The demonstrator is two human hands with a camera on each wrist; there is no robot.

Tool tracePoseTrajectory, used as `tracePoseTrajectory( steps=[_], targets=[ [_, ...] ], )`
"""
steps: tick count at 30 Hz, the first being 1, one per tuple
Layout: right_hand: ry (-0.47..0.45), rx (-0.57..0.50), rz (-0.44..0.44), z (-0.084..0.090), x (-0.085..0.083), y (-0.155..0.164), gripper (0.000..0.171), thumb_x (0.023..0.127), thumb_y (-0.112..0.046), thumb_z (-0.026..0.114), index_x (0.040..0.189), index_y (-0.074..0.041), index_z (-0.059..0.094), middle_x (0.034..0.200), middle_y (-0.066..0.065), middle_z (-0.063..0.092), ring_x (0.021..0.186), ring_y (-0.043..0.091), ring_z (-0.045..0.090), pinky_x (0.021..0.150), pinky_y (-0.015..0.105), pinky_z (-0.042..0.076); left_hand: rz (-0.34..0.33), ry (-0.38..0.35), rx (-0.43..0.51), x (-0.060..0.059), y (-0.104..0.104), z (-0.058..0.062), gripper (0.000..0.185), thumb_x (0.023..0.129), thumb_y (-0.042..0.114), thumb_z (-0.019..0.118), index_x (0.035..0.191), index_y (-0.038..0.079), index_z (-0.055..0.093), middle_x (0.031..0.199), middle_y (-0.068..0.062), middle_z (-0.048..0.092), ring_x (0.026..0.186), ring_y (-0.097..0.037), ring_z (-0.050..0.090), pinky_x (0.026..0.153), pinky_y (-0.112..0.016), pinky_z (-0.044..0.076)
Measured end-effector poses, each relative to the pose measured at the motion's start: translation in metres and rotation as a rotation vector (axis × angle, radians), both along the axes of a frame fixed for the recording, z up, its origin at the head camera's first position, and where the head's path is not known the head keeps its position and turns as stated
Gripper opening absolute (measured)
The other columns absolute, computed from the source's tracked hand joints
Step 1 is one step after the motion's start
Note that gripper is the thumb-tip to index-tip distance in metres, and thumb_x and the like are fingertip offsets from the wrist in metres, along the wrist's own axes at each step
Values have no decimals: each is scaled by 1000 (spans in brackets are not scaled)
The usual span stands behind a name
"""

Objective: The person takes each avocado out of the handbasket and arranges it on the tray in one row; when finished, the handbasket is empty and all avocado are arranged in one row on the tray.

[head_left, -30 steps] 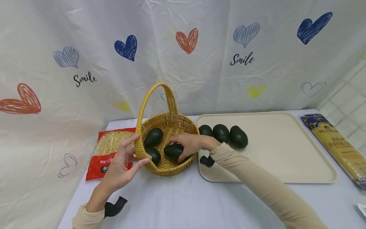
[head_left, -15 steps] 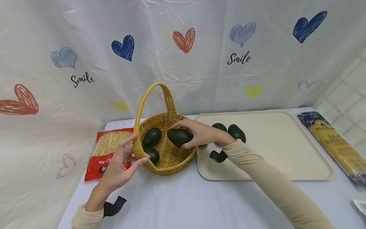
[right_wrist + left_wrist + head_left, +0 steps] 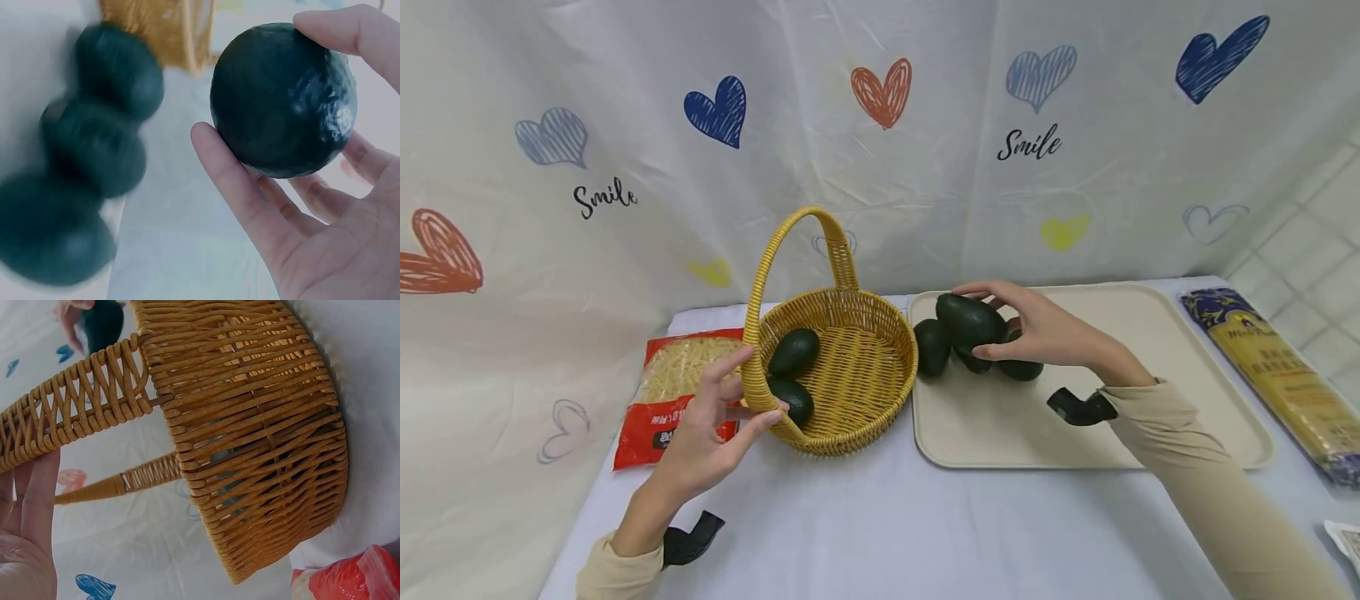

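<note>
A heart-printed curtain backs the pale worktop (image 3: 865,533). The right hand (image 3: 1037,333) grips an avocado (image 3: 967,321), long axis sideways, just above three others on the tray (image 3: 1150,417). The left hand (image 3: 711,429) holds the basket (image 3: 857,375) handle, well left.

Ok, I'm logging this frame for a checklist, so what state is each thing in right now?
Right hand: grips held avocado above the tray.
Left hand: holds the basket by its handle base.
Basket: upright, two avocados inside.
Tray: flat, three avocados on it.
Noodle packet: lying flat, sealed.
</note>
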State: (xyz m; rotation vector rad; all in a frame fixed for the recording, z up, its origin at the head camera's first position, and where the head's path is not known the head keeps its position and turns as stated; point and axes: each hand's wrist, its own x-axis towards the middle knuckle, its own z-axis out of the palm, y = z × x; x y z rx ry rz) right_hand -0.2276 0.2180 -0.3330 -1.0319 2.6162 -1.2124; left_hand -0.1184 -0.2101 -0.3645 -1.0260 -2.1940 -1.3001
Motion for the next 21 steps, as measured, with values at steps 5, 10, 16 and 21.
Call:
tracePoseTrajectory(
  steps=[5, 10, 16, 21],
  targets=[
    [49, 22, -111, -4, 13, 42, 71, 87, -10, 86, 150, -16, 53, 139, 6, 59, 113, 16, 59, 79, 31, 59, -7, 6, -3, -1, -1, 0, 97, 70, -28, 79, 153, -9, 31, 101, -17, 74, 97, -8, 72, 82, -19, 60],
    [81, 22, -213, -18, 26, 81, 73, 85, -6, 86, 149, -10, 52, 136, 8, 58, 105, 4, 58, 74, 23, 58, -14, 5, 0, 0, -1, -1, 98, 70, -29, 78, 153, -9, 30, 100, -17, 74, 96, -9, 73, 83, -20, 60],
    [16, 30, -353, -35, 36, 111, 73, 87, -9, 86, 150, -8, 48, 138, 16, 57, 103, -3, 54, 73, 16, 55, 0, -1, -1, 1, -1, -2, 99, 69, -29, 78, 153, -9, 30, 100, -16, 74, 97, -7, 73, 83, -19, 60],
    [-25, 44, -442, -45, 39, 119, 73, 89, -16, 85, 152, -11, 47, 138, 24, 57, 105, 10, 56, 73, 17, 53, 14, 8, -2, 1, 1, -1, 100, 68, -31, 77, 153, -9, 30, 100, -17, 73, 98, -6, 71, 83, -18, 59]
  ],
)
